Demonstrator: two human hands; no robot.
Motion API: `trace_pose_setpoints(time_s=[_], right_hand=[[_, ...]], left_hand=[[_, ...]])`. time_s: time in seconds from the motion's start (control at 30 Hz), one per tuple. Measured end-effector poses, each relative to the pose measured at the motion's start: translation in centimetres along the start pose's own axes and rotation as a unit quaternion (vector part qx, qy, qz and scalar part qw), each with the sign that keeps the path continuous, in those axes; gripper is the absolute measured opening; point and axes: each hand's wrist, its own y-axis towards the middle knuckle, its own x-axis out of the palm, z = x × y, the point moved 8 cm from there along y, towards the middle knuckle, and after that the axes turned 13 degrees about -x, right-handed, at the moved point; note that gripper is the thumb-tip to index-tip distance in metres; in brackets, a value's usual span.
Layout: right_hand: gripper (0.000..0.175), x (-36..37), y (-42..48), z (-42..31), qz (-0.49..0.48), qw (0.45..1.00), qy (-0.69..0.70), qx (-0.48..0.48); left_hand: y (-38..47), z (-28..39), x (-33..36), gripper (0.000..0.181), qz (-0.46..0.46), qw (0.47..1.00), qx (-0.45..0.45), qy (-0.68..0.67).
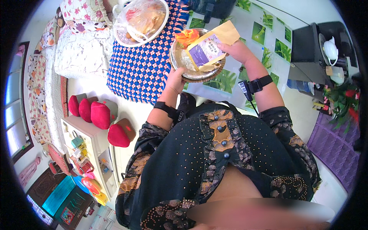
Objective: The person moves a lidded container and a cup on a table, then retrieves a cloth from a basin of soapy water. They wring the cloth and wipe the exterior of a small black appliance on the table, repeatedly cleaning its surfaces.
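Observation:
My right hand (pixel 237 51) pinches a kraft-paper packet (pixel 211 47) with a purple and white printed label, tilted over a round tray. At the near left edge of that shiny metallic tray (pixel 198 76), my left hand (pixel 175 81) grips the rim, thumb on top. An orange and yellow wrapped bundle (pixel 187 36) sits at the tray's far left. Beside it in the tray is some clear crinkled plastic (pixel 187 59), partly hidden by the packet. A folded piece of brown paper (pixel 210 67) lies below the packet.
Under the tray is a table with a green-leaf patterned cover (pixel 221 82). A blue and pink knitted cloth (pixel 138 72) adjoins it, bearing a white plastic basket (pixel 164 21) with bagged food. Red-topped stools (pixel 100 115) stand left. A dark cabinet (pixel 304 49) holds a white teapot (pixel 330 50).

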Motion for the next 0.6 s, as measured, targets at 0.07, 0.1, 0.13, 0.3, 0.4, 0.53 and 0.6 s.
trace_pose_setpoints(time_s=[0.07, 0.1, 0.13, 0.3, 0.4, 0.53, 0.6], right_hand=[[0.043, -0.7, -0.9, 0.5, 0.012, 1.0, 0.005, 0.005], [0.042, -1.0, -1.3, 1.1, 0.022, 1.0, 0.012, 0.018], [0.042, -1.1, -1.8, 1.7, 0.031, 0.999, 0.02, 0.033], [0.039, -2.1, -4.1, 4.5, 0.091, 0.99, 0.058, 0.087], [0.038, -3.5, -5.3, 5.8, 0.135, 0.986, 0.007, 0.101], [0.037, -5.1, -8.0, 8.2, 0.21, 0.969, -0.013, 0.133], [0.036, -5.6, -9.2, 9.2, 0.257, 0.958, -0.002, 0.126]], left_hand=[[0.4, -1.0, 0.1, 0.046, -0.002, 1.0, -0.008, -0.014], [0.7, -1.5, 0.3, 0.046, -0.019, 0.999, -0.007, -0.026], [1.2, -2.1, 0.0, 0.046, -0.013, 0.999, -0.03, -0.005], [4.4, -4.7, -1.9, 0.045, 0.003, 0.997, -0.072, -0.001], [7.4, -6.0, -2.8, 0.049, -0.012, 0.995, -0.102, 0.003], [11.3, -7.3, -5.3, 0.051, 0.022, 0.985, -0.156, 0.071], [13.0, -7.2, -6.7, 0.05, 0.04, 0.979, -0.165, 0.114]])
